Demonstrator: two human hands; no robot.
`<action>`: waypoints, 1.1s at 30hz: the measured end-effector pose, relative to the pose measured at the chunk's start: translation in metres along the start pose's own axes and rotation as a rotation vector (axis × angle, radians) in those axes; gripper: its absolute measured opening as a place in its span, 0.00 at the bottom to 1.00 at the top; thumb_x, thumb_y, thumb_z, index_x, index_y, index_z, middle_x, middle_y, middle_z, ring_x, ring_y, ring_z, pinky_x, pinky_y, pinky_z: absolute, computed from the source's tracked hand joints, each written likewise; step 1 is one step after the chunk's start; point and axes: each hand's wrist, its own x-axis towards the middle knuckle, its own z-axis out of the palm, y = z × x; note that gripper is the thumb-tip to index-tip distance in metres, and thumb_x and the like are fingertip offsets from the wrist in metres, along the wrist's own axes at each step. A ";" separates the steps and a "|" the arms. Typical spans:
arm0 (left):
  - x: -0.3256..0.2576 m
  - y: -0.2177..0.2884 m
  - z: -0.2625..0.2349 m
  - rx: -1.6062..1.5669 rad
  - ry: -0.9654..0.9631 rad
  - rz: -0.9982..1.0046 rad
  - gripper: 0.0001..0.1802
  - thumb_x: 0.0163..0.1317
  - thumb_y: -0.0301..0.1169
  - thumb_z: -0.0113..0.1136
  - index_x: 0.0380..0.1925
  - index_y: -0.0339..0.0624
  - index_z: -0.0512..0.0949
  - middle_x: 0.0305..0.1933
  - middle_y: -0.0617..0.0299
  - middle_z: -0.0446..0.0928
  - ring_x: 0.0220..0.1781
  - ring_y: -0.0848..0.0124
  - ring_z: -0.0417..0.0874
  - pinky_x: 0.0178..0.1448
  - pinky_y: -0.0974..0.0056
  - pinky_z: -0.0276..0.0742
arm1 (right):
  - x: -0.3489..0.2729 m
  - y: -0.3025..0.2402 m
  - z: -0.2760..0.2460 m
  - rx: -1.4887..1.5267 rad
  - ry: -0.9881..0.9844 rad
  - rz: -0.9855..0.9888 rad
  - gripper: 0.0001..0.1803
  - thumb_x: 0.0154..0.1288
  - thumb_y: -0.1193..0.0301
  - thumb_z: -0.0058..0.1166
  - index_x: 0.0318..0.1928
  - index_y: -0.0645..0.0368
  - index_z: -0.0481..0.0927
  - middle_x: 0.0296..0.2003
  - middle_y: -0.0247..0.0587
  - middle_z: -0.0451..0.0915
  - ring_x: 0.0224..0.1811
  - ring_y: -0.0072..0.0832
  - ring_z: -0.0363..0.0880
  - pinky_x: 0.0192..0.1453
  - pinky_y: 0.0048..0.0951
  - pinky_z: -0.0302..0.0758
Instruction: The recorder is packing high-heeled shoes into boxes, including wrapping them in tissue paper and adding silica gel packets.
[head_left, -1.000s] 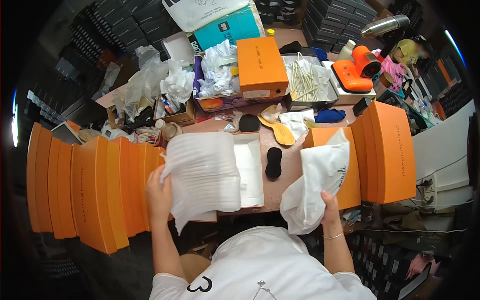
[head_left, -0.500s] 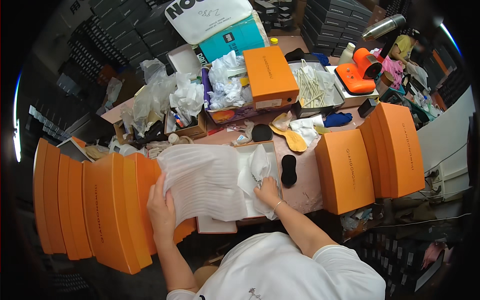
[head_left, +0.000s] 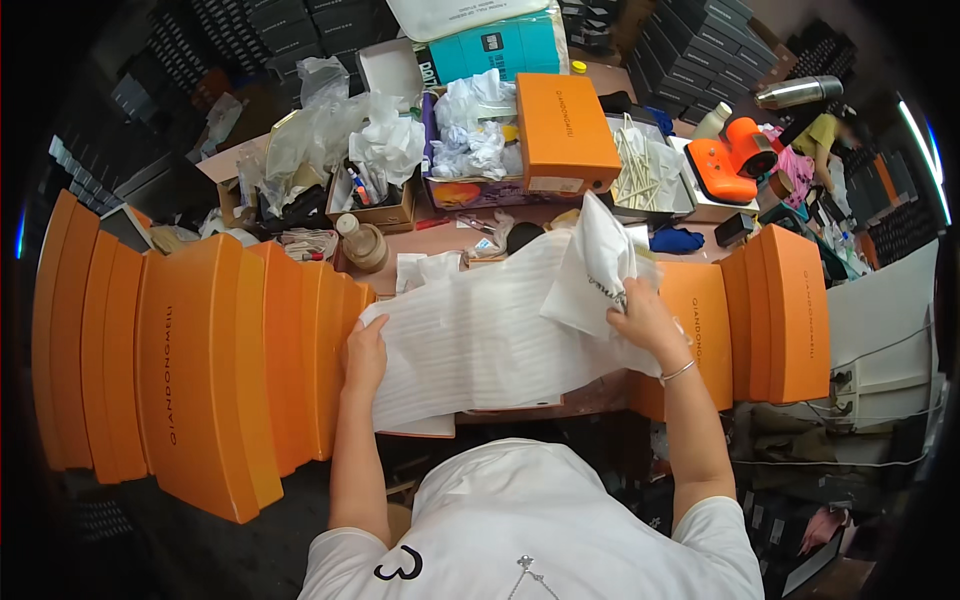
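Observation:
A large sheet of white ribbed wrapping paper (head_left: 470,335) lies spread across the table in front of me. My left hand (head_left: 364,352) presses on its left edge, next to a row of orange boxes (head_left: 200,370). My right hand (head_left: 643,318) grips a white cloth bag (head_left: 592,265) and holds it upright over the right part of the sheet. More orange boxes (head_left: 770,310) stand upright just right of that hand.
Behind the sheet stand an orange box (head_left: 565,130), cardboard trays of crumpled plastic and paper (head_left: 370,150), a teal carton (head_left: 495,45), an orange device (head_left: 735,160) and a small bottle (head_left: 362,243). Another person (head_left: 825,135) sits far right. Dark boxes are stacked at the back.
The white cloth bag came from the right side onto the paper sheet and is now raised in my right hand. The sheet has been spread wider to the right.

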 end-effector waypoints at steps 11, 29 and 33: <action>0.000 0.011 -0.010 -0.306 -0.025 0.057 0.36 0.52 0.16 0.50 0.65 0.44 0.65 0.64 0.41 0.66 0.68 0.50 0.66 0.67 0.60 0.64 | -0.028 -0.009 0.009 0.204 -0.074 0.200 0.20 0.56 0.64 0.57 0.41 0.69 0.75 0.39 0.62 0.77 0.43 0.59 0.76 0.52 0.48 0.73; 0.013 0.063 0.031 -0.748 -0.164 0.116 0.36 0.52 0.18 0.50 0.66 0.39 0.64 0.65 0.52 0.68 0.52 0.70 0.76 0.55 0.70 0.70 | -0.005 -0.092 0.193 0.601 -0.335 0.207 0.25 0.59 0.60 0.55 0.40 0.77 0.74 0.38 0.71 0.77 0.46 0.59 0.78 0.49 0.46 0.74; 0.017 0.098 0.013 -1.079 -0.248 -0.070 0.36 0.55 0.16 0.50 0.68 0.42 0.62 0.49 0.68 0.74 0.26 0.88 0.67 0.27 0.79 0.65 | -0.011 -0.085 0.226 0.403 -0.401 0.113 0.27 0.61 0.59 0.54 0.42 0.78 0.73 0.43 0.76 0.74 0.46 0.58 0.78 0.50 0.48 0.74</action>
